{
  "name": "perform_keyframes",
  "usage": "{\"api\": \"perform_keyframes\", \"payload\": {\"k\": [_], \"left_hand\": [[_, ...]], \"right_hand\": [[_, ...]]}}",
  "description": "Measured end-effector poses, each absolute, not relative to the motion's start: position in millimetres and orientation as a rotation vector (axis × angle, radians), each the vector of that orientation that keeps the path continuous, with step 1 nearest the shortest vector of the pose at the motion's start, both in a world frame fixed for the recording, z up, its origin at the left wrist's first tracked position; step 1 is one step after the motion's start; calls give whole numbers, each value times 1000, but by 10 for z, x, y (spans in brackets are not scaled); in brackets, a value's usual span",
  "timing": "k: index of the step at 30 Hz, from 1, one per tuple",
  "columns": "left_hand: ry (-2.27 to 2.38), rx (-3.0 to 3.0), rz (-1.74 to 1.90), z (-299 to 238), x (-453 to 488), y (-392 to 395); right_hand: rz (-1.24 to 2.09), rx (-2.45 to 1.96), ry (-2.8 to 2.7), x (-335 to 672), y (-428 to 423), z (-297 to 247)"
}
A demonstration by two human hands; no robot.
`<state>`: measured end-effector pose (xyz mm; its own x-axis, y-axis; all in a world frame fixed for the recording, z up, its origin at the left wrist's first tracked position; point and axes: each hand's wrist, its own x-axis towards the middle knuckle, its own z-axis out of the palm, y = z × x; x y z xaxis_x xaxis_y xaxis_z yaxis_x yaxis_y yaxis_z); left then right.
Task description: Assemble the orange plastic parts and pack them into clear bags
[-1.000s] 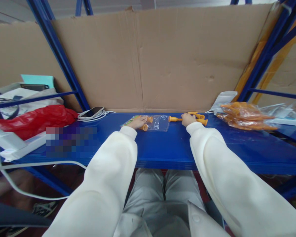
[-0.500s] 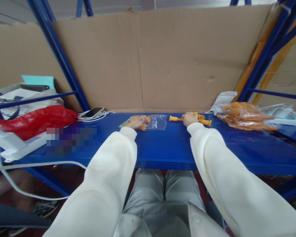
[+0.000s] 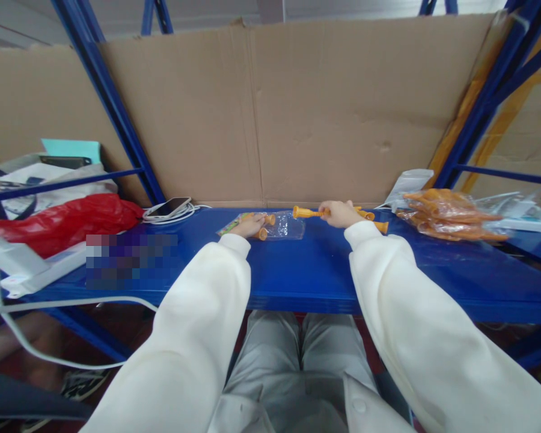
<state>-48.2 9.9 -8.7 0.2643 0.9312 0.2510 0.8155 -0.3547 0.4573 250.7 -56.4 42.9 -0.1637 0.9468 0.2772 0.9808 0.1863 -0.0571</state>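
My right hand is closed round a slim orange plastic piece with a flared end, held just above the blue shelf and pointing left. More loose orange pieces lie behind and right of that hand. My left hand rests on a clear plastic bag that lies flat on the shelf with a couple of orange pieces at its left end; the fingers press the bag down.
A full clear bag of orange pieces lies at the right. A phone with a white cable sits at the back left, beside a red plastic bag. A cardboard sheet walls the back, between blue rack posts.
My right hand has lifted one orange piece from the loose ones and carried it left, toward the clear bag. My left hand has stayed on the bag.
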Motion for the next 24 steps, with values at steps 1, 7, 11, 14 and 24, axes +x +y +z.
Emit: {"api": "perform_keyframes", "payload": {"k": [1, 7, 11, 14, 24], "left_hand": [[1641, 2292, 677, -77, -478, 93], [1674, 2301, 620, -41, -434, 82], [1643, 2311, 603, -39, -376, 63], [1649, 2270, 643, -34, -334, 36], [1570, 2218, 724, -40, -257, -7]], "right_hand": [[-198, -1859, -2246, 2472, -585, 440], [-187, -1879, -2337, 2240, -694, 434], [-241, -1892, -2310, 2140, -731, 411], [-261, -1910, -2299, 2104, -739, 398], [-202, -1917, -2193, 2056, -733, 375]]}}
